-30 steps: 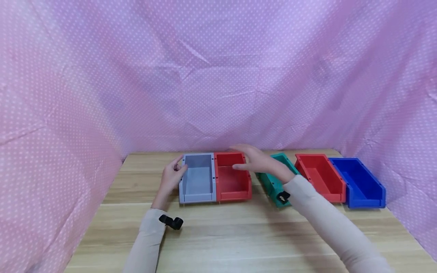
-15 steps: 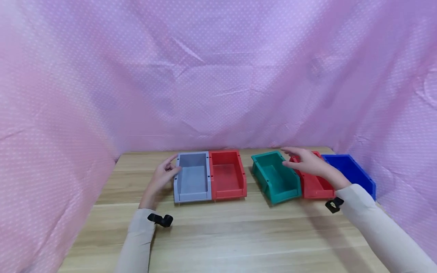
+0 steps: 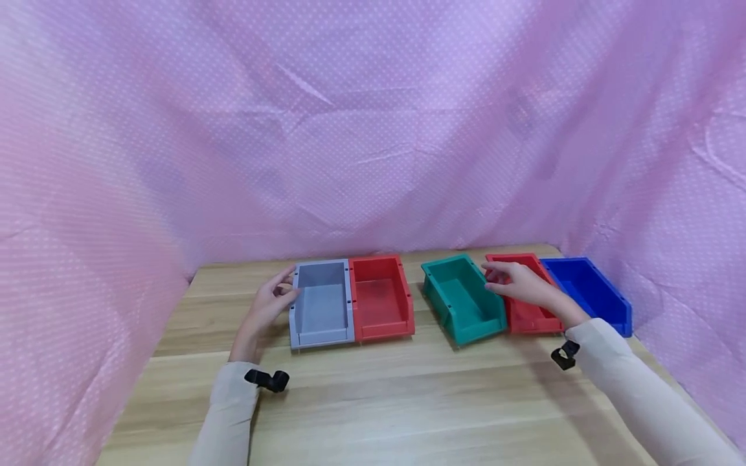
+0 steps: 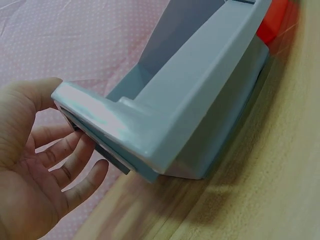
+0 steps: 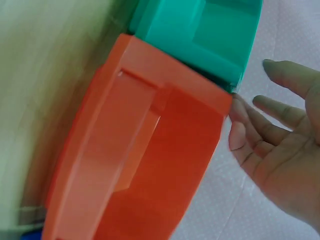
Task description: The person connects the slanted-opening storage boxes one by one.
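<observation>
My left hand (image 3: 269, 305) is at the left wall of a grey storage bin (image 3: 323, 307), its thumb over the rim and its fingers along the outer side. In the left wrist view the grey bin's wall (image 4: 185, 75) lies between thumb and fingers. A red storage bin (image 3: 379, 301) stands against the grey one's right side. My right hand (image 3: 521, 285) is over a second red bin (image 3: 527, 317), fingertips near the right rim of a tilted green bin (image 3: 463, 301). In the right wrist view its fingers are loosely bent, holding nothing, near the corner where red and green meet.
A blue bin (image 3: 588, 291) stands to the right of the second red bin. A gap of wooden table (image 3: 373, 395) separates the left red bin from the green one. Pink dotted cloth (image 3: 350, 149) hangs behind and at both sides.
My right hand has moved right, from over the left red bin to between the green bin and second red bin, and has lowered slightly. The left hand stays at the grey bin.
</observation>
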Demonstrator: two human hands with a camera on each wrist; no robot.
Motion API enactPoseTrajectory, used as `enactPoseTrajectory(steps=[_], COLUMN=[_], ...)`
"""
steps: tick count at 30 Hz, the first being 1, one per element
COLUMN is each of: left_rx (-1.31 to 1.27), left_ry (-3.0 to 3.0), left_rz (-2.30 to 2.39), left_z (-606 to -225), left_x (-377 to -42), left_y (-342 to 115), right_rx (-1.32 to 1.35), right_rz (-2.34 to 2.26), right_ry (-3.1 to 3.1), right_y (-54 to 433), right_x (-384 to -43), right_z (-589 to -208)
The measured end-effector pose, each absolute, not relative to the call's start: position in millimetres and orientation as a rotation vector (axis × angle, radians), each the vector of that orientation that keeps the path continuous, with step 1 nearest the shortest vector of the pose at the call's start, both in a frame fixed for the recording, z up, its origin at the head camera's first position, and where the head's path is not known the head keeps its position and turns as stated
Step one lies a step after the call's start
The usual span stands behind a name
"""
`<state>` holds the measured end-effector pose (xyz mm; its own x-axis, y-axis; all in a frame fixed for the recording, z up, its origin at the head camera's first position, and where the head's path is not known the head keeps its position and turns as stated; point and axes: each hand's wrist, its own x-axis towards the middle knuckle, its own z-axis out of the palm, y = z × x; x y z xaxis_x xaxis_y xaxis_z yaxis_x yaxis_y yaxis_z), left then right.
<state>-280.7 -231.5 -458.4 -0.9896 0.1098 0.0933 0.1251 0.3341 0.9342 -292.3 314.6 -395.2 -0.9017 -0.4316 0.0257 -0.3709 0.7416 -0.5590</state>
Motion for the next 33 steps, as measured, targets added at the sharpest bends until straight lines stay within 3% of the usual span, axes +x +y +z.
enactPoseTrajectory(steps=[9,17,33], left_rx=[-0.223,-0.208,-0.188], left_ry=[-2.517,-2.526,-2.504], left_rz=[-1.866,-1.871,-1.884], left_z=[-464,-463,-462], left_x=[-283,-285,-285], left_y=[-230,-234,-233], right_rx=[-0.612,-0.502,-0.512], right_rz=[-0.690,-0.938,-1.109], right_ry=[2.816,2.618,2.684], right_y=[298,292,283], right_x=[-295,-291,-280], right_z=[-391,-386,-412])
